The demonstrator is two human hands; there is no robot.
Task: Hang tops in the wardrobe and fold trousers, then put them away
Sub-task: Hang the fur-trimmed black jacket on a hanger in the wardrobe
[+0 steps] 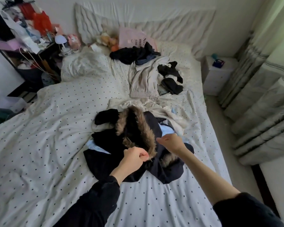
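Observation:
A dark navy coat with a brown fur-trimmed hood lies crumpled on the polka-dot bed. My left hand is curled in a fist, pinching the coat at the near end of the fur trim. My right hand grips the coat's edge on the hood's right side. Beige trousers lie flat farther up the bed. Black garments sit to their right, and a dark pile of clothes lies near the pillows. Pale blue fabric shows under the coat.
A cluttered shelf unit stands at the left of the bed. A white nightstand is at the right, beside long curtains. Soft toys and a pink pillow lie at the headboard.

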